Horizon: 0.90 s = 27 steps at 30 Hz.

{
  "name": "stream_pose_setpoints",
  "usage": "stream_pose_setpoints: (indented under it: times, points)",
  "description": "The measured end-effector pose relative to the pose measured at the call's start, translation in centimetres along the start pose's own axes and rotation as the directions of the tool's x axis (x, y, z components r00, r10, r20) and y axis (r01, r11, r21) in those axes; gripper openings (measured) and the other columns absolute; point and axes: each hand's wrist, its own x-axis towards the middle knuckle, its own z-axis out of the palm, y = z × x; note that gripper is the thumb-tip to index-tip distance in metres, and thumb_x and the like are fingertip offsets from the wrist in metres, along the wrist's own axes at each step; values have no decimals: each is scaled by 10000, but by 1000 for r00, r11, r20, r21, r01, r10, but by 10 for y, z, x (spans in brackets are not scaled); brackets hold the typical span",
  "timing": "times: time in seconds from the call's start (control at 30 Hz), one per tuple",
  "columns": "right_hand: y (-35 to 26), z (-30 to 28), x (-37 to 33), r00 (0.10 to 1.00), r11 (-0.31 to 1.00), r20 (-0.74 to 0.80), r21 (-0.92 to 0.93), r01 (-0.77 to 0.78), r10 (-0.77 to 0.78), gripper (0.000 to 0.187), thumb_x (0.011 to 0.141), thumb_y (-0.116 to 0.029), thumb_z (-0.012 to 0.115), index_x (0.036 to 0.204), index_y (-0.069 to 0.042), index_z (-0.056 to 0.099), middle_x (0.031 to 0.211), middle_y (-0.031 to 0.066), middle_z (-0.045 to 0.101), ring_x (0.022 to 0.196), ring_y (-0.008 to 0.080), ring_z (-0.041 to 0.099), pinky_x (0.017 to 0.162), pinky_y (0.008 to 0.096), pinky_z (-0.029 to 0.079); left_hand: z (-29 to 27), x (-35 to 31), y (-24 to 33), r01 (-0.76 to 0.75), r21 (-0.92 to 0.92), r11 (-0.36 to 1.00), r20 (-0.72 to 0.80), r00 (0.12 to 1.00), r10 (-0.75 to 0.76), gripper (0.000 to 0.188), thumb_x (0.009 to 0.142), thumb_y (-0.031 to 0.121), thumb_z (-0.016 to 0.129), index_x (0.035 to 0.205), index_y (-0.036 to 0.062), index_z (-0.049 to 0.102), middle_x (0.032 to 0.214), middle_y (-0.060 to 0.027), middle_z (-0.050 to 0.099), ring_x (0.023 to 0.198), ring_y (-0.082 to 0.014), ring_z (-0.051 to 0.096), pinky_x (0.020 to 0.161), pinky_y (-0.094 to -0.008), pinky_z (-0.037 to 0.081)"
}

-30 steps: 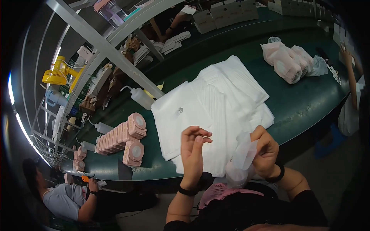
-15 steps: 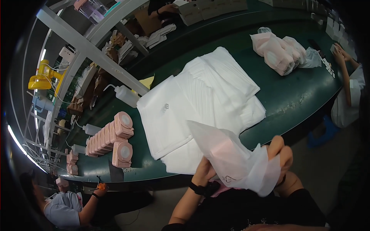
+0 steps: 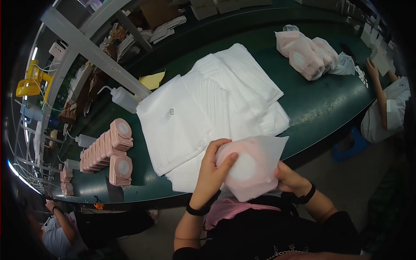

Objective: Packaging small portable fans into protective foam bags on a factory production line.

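Head view: left fingers half-curled round frosted bag, rounded pink item inside; right fingers pinching its edge; white sheets fanned over glossy green tabletop, metal frame far left.

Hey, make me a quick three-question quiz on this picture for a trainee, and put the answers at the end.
1. Multiple choice: What does the left hand hold, with the right hand at its right edge?
a) a squeeze bottle
b) a bagged pink item
c) a blue stool

2. True or false: The flat white stack lies to the right of the row of unbagged pink items.

3. Fill in the colour: The fan at the left of the picture is ____.

Key: 1. b; 2. true; 3. yellow.
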Motion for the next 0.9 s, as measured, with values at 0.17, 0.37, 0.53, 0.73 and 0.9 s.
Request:
stream_pose_setpoints:
  times: [0.17,0.37,0.53,0.73,0.9]
  points:
    - [-75,-14,14,979,778,-8,-608,157,-204,690,737,-217,679,1306,24,373,1219,98,514,1125,183,500,947,303,405,11,0,49,-621,295,726,164,782,602,390,823,156,639,1159,6,511,1209,-175,475,1144,-268,463,949,-354,393]
    - [-188,-77,82,586,-179,291,-953,243,-756,605,744,-190,634,1269,12,410,1226,156,502,1152,245,480,954,340,406,1,-63,119,-775,-403,487,144,472,870,226,866,272,618,829,61,547,1021,-104,483,1032,-262,507,796,-407,522]
    - [-246,-128,115,418,-712,595,-668,-218,-686,552,738,-193,624,1241,-46,451,1332,156,423,1184,344,440,925,392,442,-25,-108,80,-772,-377,511,200,471,859,203,851,236,625,848,47,550,1013,-112,498,1016,-259,510,794,-392,509]
    - [-268,-144,110,494,-757,575,-513,-404,-653,490,780,-226,620,1213,-61,461,1354,92,412,1184,354,424,894,424,453,-31,-91,93,-769,-340,541,312,451,836,185,832,193,633,872,31,554,1004,-121,515,996,-256,514,793,-373,493]
    - [-286,-158,109,518,-741,534,-418,-525,-668,511,787,-282,636,1214,-69,453,1346,98,416,1173,345,424,857,416,479,-33,-64,96,-746,-362,558,423,402,812,179,816,157,640,891,17,557,996,-129,530,980,-253,517,791,-357,480]
